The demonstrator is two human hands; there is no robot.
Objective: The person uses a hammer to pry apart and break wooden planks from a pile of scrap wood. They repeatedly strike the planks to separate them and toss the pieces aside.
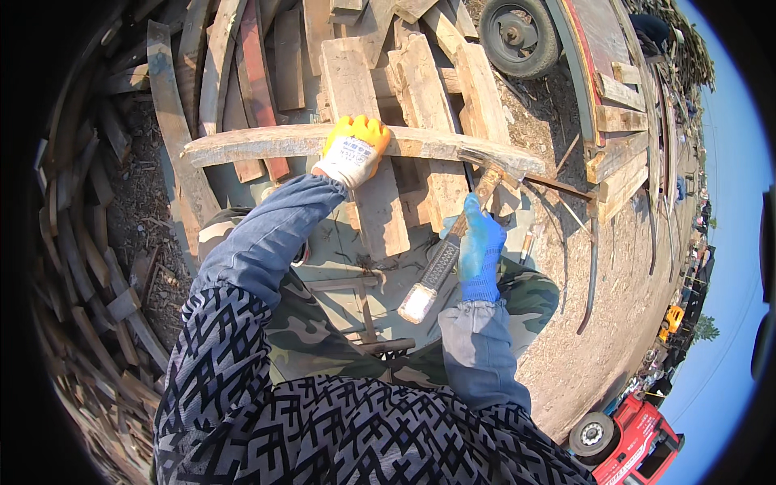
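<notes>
My left hand (357,148), in a white glove with orange fingertips, grips a long weathered wooden board (260,144) near its middle. The board runs crosswise in front of me, over other timbers. In a blue glove, my right hand (483,248) is closed around the handle of a hammer (441,264). That handle has a black textured wrap and a whitish butt end. The metal hammer head (482,159) is at the board's right part; whether it touches the wood I cannot tell. Beneath the board lie thick wooden blocks (379,212).
Loose planks (260,91) are heaped ahead and to the left. A cart (588,79) with a rubber-tyred wheel (518,37) stands at the upper right, with wood blocks (621,118) on its edge. A bent metal bar (591,279) is at right. A red truck (636,442) stands farther off.
</notes>
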